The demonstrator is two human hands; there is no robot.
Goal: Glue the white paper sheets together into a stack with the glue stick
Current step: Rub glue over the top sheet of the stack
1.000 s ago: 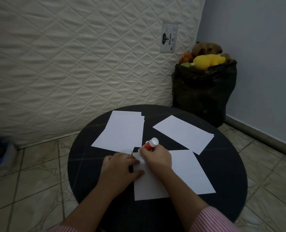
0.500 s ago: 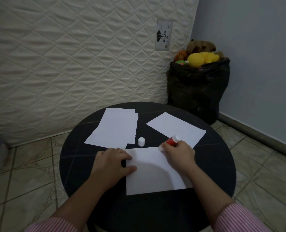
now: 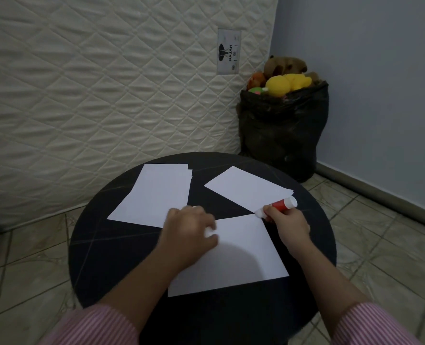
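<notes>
On the round black table point(image 3: 107, 257) a white paper sheet point(image 3: 243, 260) lies nearest me. My right hand point(image 3: 290, 226) grips the red glue stick point(image 3: 280, 205), whose white tip touches that sheet's far right corner. My left hand point(image 3: 187, 230), blurred, rests on the sheet's far left corner. Its fingers curl around a small white thing, apparently the glue stick's cap point(image 3: 209, 232). A stack of sheets point(image 3: 156, 192) lies at the far left of the table. A single sheet point(image 3: 246, 190) lies at the far right.
A quilted cream mattress point(image 3: 107, 83) leans against the wall behind the table. A black bag point(image 3: 281, 138) full of soft toys stands in the corner at the right. Tiled floor surrounds the table.
The glue stick has run from the sheet's far left corner to its far right corner. The cap that stood on the table is covered by my left hand, which shifted towards it.
</notes>
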